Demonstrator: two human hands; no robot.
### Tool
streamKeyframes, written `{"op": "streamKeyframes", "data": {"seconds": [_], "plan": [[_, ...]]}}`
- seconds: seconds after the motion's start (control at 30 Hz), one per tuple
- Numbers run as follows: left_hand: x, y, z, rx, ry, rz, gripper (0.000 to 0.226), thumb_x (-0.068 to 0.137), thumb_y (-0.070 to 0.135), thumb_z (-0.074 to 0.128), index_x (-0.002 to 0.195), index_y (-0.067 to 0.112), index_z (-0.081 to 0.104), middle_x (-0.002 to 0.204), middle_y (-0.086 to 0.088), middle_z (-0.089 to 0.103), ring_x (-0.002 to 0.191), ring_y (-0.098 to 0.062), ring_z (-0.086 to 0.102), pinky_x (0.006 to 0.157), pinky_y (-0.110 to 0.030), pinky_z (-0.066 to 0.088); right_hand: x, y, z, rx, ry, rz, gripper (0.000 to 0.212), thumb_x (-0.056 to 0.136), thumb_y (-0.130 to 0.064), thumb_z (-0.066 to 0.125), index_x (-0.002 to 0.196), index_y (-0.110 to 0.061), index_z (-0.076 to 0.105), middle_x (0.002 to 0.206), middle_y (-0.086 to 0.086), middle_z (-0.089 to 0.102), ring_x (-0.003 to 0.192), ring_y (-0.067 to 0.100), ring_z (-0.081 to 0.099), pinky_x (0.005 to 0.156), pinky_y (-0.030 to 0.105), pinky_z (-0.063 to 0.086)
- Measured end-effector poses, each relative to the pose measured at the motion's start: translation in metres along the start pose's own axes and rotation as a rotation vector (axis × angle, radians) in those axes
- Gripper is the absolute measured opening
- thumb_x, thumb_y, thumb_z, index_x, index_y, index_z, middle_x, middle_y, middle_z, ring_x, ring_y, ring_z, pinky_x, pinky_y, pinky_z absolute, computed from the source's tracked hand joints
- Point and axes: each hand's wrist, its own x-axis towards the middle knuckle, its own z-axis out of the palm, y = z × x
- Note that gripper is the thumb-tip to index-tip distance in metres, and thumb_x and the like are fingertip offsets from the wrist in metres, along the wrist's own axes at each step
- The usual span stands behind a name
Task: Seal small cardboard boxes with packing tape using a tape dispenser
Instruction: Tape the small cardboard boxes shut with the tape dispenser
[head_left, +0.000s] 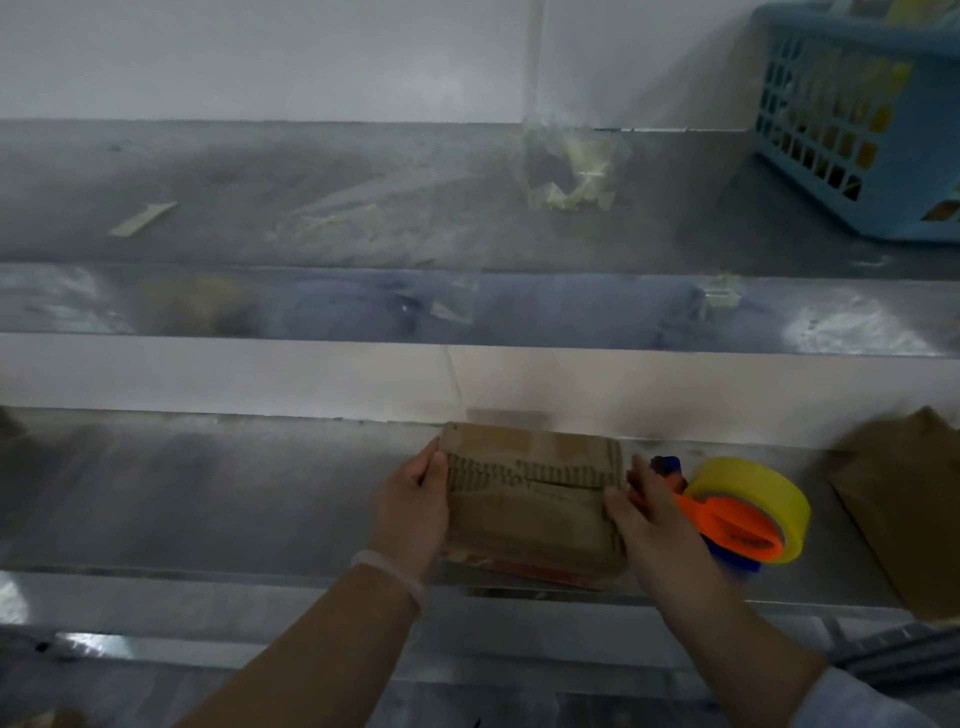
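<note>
The left hand (410, 509) is clasping the cardboard box (530, 504) at its 9 o'clock edge and the right hand (649, 525) is clasping it at 3 o'clock, low on the counter (208, 493). The tape dispenser (748, 514) (yellow roll, orange frame) is lying at 3 o'clock just beyond the right hand, apparently untouched. A blue basket (857, 119) is standing at 1 o'clock.

A dim steel workbench (208, 493) stands under a steel shelf (260, 208) against a white wall (260, 52).
</note>
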Motion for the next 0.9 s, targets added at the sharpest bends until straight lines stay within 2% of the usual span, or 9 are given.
{"op": "streamKeyframes", "data": {"seconds": [0.1, 0.23, 0.3, 0.37, 0.5, 0.6, 0.67, 0.77, 0.9], "plan": [[-0.012, 0.002, -0.005, -0.158, -0.186, 0.043, 0.031, 0.104, 0.026, 0.035, 0.112, 0.043, 0.06, 0.099, 0.02, 0.07, 0.095, 0.004, 0.064, 0.074, -0.008, 0.048, 0.004, 0.002, 0.001, -0.096, -0.041, 0.028, 0.044, 0.101, -0.042, 0.037, 0.145, -0.043, 0.034, 0.136, -0.005, 0.051, 0.118, 0.019, 0.052, 0.096, 0.032, 0.042], [-0.02, -0.011, -0.02, -0.256, -0.31, 0.081, 0.035, 0.102, 0.017, 0.04, 0.126, 0.038, 0.054, 0.119, 0.015, 0.066, 0.11, -0.001, 0.06, 0.083, -0.014, 0.05, 0.019, -0.003, -0.001, -0.199, -0.016, -0.025, 0.039, 0.102, -0.041, 0.034, 0.14, -0.037, 0.044, 0.134, -0.003, 0.053, 0.105, 0.01, 0.052, 0.073, 0.008, 0.039], [-0.024, -0.019, -0.024, -0.279, -0.349, 0.089, 0.04, 0.1, 0.014, 0.046, 0.13, 0.039, 0.052, 0.125, 0.014, 0.063, 0.116, -0.003, 0.057, 0.088, -0.021, 0.051, 0.028, -0.006, -0.003, -0.185, 0.01, -0.061, 0.038, 0.101, -0.039, 0.038, 0.136, -0.033, 0.049, 0.134, -0.003, 0.056, 0.106, 0.01, 0.053, 0.078, 0.014, 0.042], [-0.024, -0.022, -0.025, -0.351, -0.31, 0.046, 0.043, 0.095, 0.01, 0.053, 0.125, 0.042, 0.053, 0.124, 0.014, 0.063, 0.118, -0.006, 0.057, 0.087, -0.025, 0.052, 0.036, -0.006, -0.004, -0.21, 0.029, -0.069, 0.037, 0.1, -0.04, 0.039, 0.135, -0.032, 0.052, 0.134, 0.001, 0.057, 0.111, 0.015, 0.055, 0.081, 0.023, 0.044], [-0.007, -0.018, -0.022, -0.346, -0.216, -0.068, 0.05, 0.093, 0.018, 0.059, 0.13, 0.044, 0.041, 0.116, 0.006, 0.06, 0.101, -0.006, 0.063, 0.071, -0.021, 0.055, 0.046, 0.0, -0.005, -0.288, 0.024, -0.104, 0.035, 0.1, -0.041, 0.038, 0.131, -0.038, 0.054, 0.134, -0.002, 0.057, 0.1, 0.006, 0.047, 0.072, 0.016, 0.038], [0.006, -0.009, -0.019, -0.323, -0.219, -0.12, 0.027, 0.093, 0.018, 0.059, 0.113, 0.037, 0.059, 0.107, -0.002, 0.061, 0.082, -0.003, 0.067, 0.06, -0.017, 0.053, 0.05, 0.006, -0.009, -0.398, -0.025, -0.13, 0.037, 0.101, -0.041, 0.035, 0.135, -0.041, 0.049, 0.14, -0.004, 0.052, 0.106, 0.005, 0.046, 0.077, 0.015, 0.034], [0.011, -0.008, -0.018, -0.294, -0.203, -0.096, 0.021, 0.091, 0.014, 0.061, 0.1, 0.033, 0.062, 0.108, -0.006, 0.06, 0.087, -0.01, 0.067, 0.064, -0.022, 0.054, 0.053, 0.006, -0.008, -0.371, -0.009, -0.119, 0.037, 0.101, -0.042, 0.036, 0.134, -0.038, 0.052, 0.138, -0.003, 0.054, 0.105, 0.007, 0.047, 0.076, 0.016, 0.034], [0.012, -0.012, -0.019, -0.294, -0.156, -0.01, 0.019, 0.087, 0.009, 0.065, 0.098, 0.024, 0.062, 0.11, -0.011, 0.065, 0.106, -0.025, 0.062, 0.085, -0.035, 0.054, 0.053, 0.0, -0.003, -0.257, 0.084, -0.128, 0.038, 0.098, -0.042, 0.045, 0.133, -0.03, 0.055, 0.134, 0.001, 0.058, 0.109, 0.011, 0.051, 0.084, 0.021, 0.038], [-0.003, -0.019, -0.012, -0.233, -0.081, 0.048, 0.027, 0.08, 0.015, 0.074, 0.102, 0.021, 0.059, 0.106, -0.003, 0.067, 0.103, -0.018, 0.063, 0.088, -0.032, 0.054, 0.032, -0.003, 0.0, -0.109, 0.345, -0.146, 0.059, 0.088, -0.041, 0.063, 0.139, -0.016, 0.046, 0.136, 0.012, 0.051, 0.123, 0.025, 0.049, 0.103, 0.047, 0.042]]}}
